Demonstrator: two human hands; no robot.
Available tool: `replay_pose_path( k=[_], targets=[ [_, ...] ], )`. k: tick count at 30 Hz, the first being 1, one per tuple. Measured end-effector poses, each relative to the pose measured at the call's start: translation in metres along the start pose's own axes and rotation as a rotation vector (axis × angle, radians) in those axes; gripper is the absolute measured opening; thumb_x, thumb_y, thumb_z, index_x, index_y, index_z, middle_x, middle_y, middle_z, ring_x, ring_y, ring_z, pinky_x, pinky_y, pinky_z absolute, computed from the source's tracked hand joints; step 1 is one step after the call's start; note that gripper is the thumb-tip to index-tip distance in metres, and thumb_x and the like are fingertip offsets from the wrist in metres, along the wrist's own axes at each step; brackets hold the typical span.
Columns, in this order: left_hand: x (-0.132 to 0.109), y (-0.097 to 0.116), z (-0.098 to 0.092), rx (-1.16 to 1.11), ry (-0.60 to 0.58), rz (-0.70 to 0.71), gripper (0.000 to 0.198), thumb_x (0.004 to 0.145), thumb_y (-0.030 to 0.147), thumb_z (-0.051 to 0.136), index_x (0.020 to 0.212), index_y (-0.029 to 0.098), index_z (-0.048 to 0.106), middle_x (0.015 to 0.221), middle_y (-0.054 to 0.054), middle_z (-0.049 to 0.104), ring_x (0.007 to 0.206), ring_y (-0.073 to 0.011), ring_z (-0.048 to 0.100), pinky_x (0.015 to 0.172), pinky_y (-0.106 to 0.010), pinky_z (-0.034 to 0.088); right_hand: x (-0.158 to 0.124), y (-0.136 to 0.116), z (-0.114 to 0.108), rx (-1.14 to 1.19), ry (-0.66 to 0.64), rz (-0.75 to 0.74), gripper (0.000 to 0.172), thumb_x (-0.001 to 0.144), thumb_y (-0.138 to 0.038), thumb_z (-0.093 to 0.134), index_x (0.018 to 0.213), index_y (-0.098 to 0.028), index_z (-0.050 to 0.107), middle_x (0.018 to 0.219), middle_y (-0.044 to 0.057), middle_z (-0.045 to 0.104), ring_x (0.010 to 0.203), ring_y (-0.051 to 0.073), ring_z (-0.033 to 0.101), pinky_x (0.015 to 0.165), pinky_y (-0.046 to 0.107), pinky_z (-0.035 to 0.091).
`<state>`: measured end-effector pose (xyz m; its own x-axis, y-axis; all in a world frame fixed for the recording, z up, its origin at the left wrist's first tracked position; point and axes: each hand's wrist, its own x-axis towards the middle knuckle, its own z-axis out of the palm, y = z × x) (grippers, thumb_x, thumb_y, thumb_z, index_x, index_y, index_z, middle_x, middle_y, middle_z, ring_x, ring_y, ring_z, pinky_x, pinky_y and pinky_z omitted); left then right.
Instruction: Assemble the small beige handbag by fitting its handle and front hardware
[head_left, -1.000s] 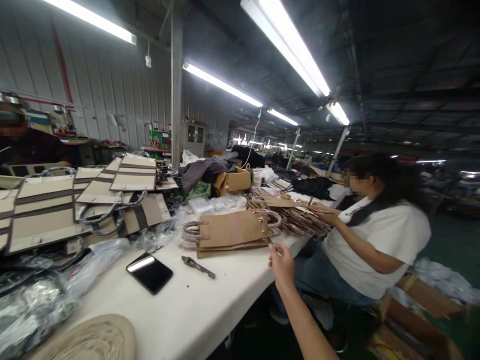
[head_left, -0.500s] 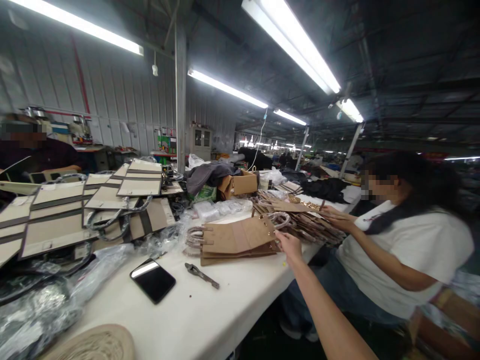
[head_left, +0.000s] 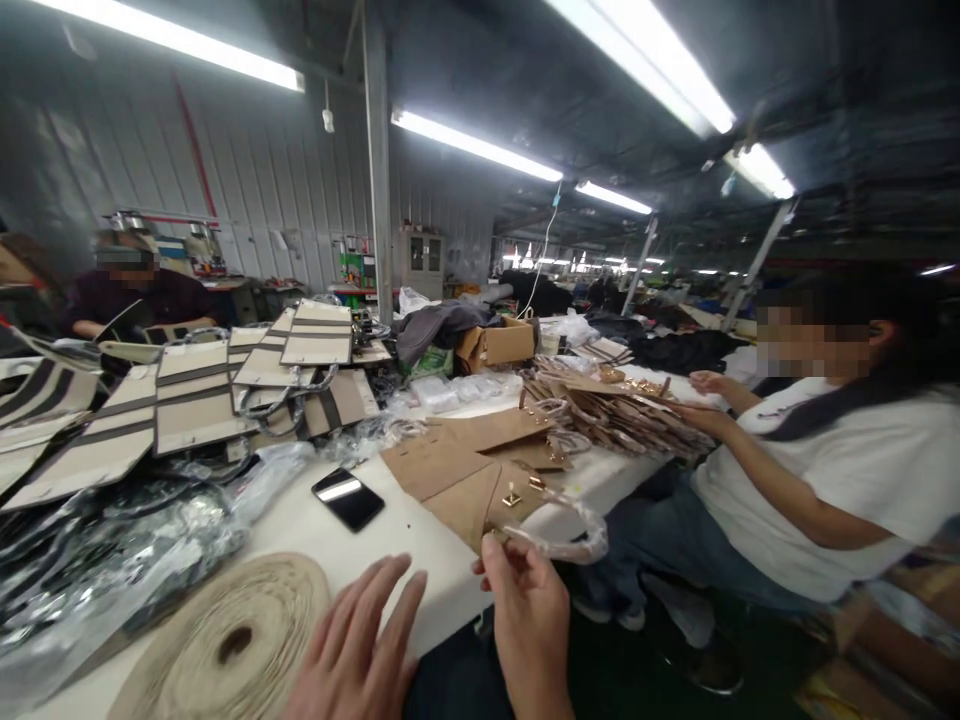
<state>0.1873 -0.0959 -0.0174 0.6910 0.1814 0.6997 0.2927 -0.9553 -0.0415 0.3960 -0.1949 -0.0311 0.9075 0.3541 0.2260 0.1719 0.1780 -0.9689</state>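
Note:
My right hand (head_left: 526, 620) pinches the near edge of a brown bag panel (head_left: 454, 490) at the table's front edge. A plastic-wrapped handle (head_left: 581, 545) and gold metal fittings (head_left: 512, 494) are on this panel. My left hand (head_left: 360, 635) is held just left of it, fingers spread, with nothing in it. Behind the held panel lie more brown panels (head_left: 499, 430) of the same kind. A roll of beige strip (head_left: 202, 640) lies beside my left hand, and a black phone (head_left: 349, 498) rests farther back.
To the left are striped beige panels (head_left: 191, 410) and crumpled clear plastic (head_left: 187, 540). A cardboard box (head_left: 506, 342) stands at the back. At right, a seated co-worker in a white shirt (head_left: 840, 470) works beside a heap of brown pieces (head_left: 615, 415).
My right hand has drawn a brown panel off the stack toward me. My left hand has come into view. The metal tool by the phone is no longer visible. The view has shifted left.

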Motion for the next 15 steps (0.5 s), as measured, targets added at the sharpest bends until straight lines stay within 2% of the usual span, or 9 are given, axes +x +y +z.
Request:
replay_pose_path(
  k=[2, 4, 5, 7, 9, 10, 13, 15],
  targets=[
    [0.005, 0.012, 0.020, 0.028, -0.077, 0.028, 0.081, 0.100, 0.010, 0.056, 0.178, 0.025, 0.036, 0.171, -0.015, 0.057, 0.151, -0.0366, 0.059, 0.119, -0.053, 0.055, -0.038, 0.013, 0.004, 0.028, -0.023, 0.071, 0.051, 0.091, -0.067, 0.080, 0.078, -0.019, 0.073, 0.071, 0.009, 0.076, 0.063, 0.024, 0.074, 0.059, 0.031, 0.062],
    [0.009, 0.022, 0.037, -0.002, -0.131, 0.025, 0.078, 0.100, 0.005, 0.053, 0.175, 0.021, 0.040, 0.172, -0.019, 0.053, 0.155, -0.0377, 0.052, 0.123, -0.055, 0.048, -0.065, 0.029, 0.006, 0.075, -0.058, 0.129, 0.047, 0.093, -0.065, 0.080, 0.083, -0.019, 0.075, 0.072, 0.009, 0.076, 0.063, 0.024, 0.074, 0.059, 0.033, 0.063],
    [0.010, 0.026, 0.043, -0.036, -0.159, 0.033, 0.075, 0.101, 0.005, 0.054, 0.173, 0.020, 0.043, 0.170, -0.020, 0.054, 0.154, -0.0375, 0.052, 0.123, -0.055, 0.046, -0.075, 0.037, 0.007, 0.097, -0.082, 0.138, 0.043, 0.094, -0.062, 0.080, 0.090, -0.019, 0.078, 0.077, 0.009, 0.079, 0.068, 0.026, 0.076, 0.064, 0.035, 0.066],
    [0.009, 0.032, 0.050, -0.113, -0.228, 0.061, 0.069, 0.104, 0.009, 0.057, 0.171, 0.020, 0.045, 0.166, -0.019, 0.058, 0.153, -0.0358, 0.052, 0.124, -0.052, 0.043, -0.090, 0.051, 0.006, 0.106, -0.142, 0.113, 0.040, 0.098, -0.056, 0.077, 0.113, -0.019, 0.082, 0.094, 0.012, 0.083, 0.088, 0.030, 0.081, 0.083, 0.043, 0.071],
    [0.007, 0.035, 0.053, -0.158, -0.301, 0.076, 0.066, 0.107, 0.013, 0.059, 0.171, 0.021, 0.043, 0.163, -0.017, 0.060, 0.150, -0.0336, 0.053, 0.125, -0.050, 0.042, -0.099, 0.062, 0.001, 0.047, -0.217, 0.036, 0.042, 0.103, -0.049, 0.073, 0.134, -0.021, 0.078, 0.113, 0.013, 0.084, 0.113, 0.034, 0.080, 0.104, 0.050, 0.067],
    [0.006, 0.035, 0.053, -0.161, -0.335, 0.077, 0.067, 0.108, 0.014, 0.060, 0.172, 0.021, 0.040, 0.163, -0.016, 0.060, 0.148, -0.0328, 0.055, 0.124, -0.049, 0.042, -0.103, 0.066, -0.004, -0.006, -0.263, -0.017, 0.043, 0.104, -0.046, 0.072, 0.140, -0.022, 0.076, 0.121, 0.013, 0.083, 0.123, 0.034, 0.077, 0.110, 0.051, 0.064],
    [0.003, 0.032, 0.049, -0.138, -0.412, 0.098, 0.065, 0.110, 0.018, 0.062, 0.171, 0.024, 0.041, 0.163, -0.017, 0.058, 0.137, -0.0325, 0.062, 0.114, -0.048, 0.048, -0.108, 0.074, -0.028, -0.188, -0.406, -0.206, 0.045, 0.105, -0.040, 0.071, 0.148, -0.026, 0.071, 0.141, 0.015, 0.075, 0.135, 0.035, 0.071, 0.109, 0.048, 0.065],
    [0.002, 0.028, 0.046, -0.137, -0.460, 0.121, 0.057, 0.110, 0.020, 0.063, 0.165, 0.025, 0.049, 0.163, -0.016, 0.057, 0.132, -0.0319, 0.063, 0.108, -0.046, 0.051, -0.106, 0.080, -0.052, -0.310, -0.489, -0.313, 0.043, 0.104, -0.037, 0.073, 0.146, -0.028, 0.070, 0.147, 0.015, 0.070, 0.131, 0.034, 0.072, 0.101, 0.044, 0.068]
  ],
)
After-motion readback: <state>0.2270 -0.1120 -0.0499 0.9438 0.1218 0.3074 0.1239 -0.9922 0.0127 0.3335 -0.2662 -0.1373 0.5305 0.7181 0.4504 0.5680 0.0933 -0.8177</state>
